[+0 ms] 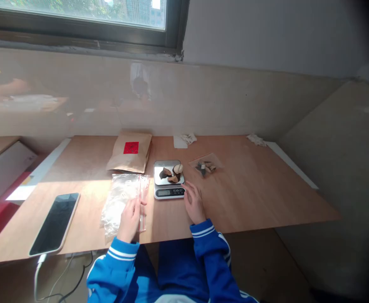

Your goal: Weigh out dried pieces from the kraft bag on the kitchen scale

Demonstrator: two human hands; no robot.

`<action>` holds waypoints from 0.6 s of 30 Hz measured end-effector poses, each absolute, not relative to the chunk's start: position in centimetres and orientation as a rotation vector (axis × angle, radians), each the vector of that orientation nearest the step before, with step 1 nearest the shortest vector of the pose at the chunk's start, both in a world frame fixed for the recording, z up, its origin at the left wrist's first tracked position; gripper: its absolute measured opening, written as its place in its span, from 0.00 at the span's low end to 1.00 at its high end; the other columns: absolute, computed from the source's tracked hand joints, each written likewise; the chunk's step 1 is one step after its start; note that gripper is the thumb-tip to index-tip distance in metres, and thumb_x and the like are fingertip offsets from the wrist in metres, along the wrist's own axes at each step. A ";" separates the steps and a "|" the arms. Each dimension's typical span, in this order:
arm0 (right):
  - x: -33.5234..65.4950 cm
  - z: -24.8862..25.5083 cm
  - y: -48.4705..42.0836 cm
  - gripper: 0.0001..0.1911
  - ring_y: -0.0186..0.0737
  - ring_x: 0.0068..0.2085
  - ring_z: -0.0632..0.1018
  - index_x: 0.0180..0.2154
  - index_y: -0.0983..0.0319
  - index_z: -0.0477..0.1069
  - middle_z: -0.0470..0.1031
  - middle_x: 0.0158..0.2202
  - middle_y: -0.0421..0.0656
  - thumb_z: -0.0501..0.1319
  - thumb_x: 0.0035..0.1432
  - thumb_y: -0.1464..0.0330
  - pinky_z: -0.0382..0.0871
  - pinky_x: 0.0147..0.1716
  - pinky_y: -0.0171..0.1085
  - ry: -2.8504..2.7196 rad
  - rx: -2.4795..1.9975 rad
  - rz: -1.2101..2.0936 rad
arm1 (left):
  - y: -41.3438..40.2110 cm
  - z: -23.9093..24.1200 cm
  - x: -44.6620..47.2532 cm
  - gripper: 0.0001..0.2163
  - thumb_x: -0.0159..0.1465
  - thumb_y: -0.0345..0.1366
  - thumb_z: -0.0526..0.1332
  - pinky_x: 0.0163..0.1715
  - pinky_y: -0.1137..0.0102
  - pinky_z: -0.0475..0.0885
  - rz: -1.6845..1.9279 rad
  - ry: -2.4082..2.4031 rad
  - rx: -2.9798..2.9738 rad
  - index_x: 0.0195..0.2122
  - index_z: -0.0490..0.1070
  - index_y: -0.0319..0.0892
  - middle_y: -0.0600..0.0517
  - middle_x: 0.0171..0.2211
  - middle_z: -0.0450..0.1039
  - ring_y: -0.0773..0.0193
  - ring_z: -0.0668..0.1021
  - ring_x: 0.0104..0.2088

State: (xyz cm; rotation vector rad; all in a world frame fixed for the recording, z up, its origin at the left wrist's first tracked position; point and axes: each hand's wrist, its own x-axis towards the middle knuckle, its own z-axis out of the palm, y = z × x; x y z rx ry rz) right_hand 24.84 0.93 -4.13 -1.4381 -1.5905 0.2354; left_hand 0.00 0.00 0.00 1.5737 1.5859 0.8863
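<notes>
A small digital kitchen scale [159, 182] sits at the middle of the table, with several brown, dark and pale dried pieces [172, 179] on its metal plate. My right hand [193, 202] rests at the scale's right front corner, fingers stretched out and touching its edge near the buttons. To the left, my left hand [130, 216] lies over a stack of clear zip bags [118, 195], its fingers extended and not wrapped round anything. Beyond the scale on the right is a clear bag [217, 162] with more dried pieces inside.
A brown paper pouch [118, 156] with a red label stands behind the zip bags. A phone [55, 223] with a cable lies at the left front of the wooden table [250, 206]. Crumpled tissues [189, 138] and a white card [180, 143] lie along the wall.
</notes>
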 end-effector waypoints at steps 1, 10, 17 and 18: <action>24.7 -4.1 0.9 0.19 0.45 0.56 0.69 0.53 0.58 0.70 0.68 0.54 0.49 0.49 0.64 0.72 0.66 0.55 0.49 -1.591 -1.437 0.240 | 0.0 0.4 -0.1 0.16 0.66 0.50 0.46 0.43 0.57 0.74 0.851 1.558 1.598 0.34 0.68 0.49 0.49 0.35 0.69 0.57 0.78 0.33; 23.8 -3.4 0.1 0.19 0.46 0.54 0.70 0.51 0.57 0.71 0.68 0.52 0.50 0.49 0.64 0.73 0.67 0.53 0.50 -1.590 -1.447 0.249 | 1.8 3.9 -2.5 0.13 0.65 0.45 0.51 0.43 0.60 0.74 0.799 1.555 1.813 0.42 0.69 0.47 0.48 0.45 0.72 0.55 0.76 0.47; 21.0 -1.1 -1.4 0.19 0.44 0.53 0.71 0.50 0.56 0.71 0.70 0.50 0.47 0.49 0.63 0.75 0.67 0.54 0.47 -1.679 -1.347 0.328 | 10.1 3.1 -6.3 0.24 0.60 0.28 0.55 0.57 0.52 0.62 0.887 2.032 2.115 0.60 0.60 0.39 0.38 0.61 0.60 0.47 0.64 0.60; 20.1 -0.6 -1.7 0.19 0.44 0.54 0.71 0.51 0.56 0.71 0.70 0.51 0.47 0.50 0.63 0.75 0.67 0.55 0.47 -1.714 -1.307 0.359 | 11.2 2.9 -6.7 0.25 0.61 0.29 0.55 0.57 0.51 0.62 0.802 2.040 2.145 0.61 0.59 0.40 0.39 0.63 0.57 0.46 0.62 0.61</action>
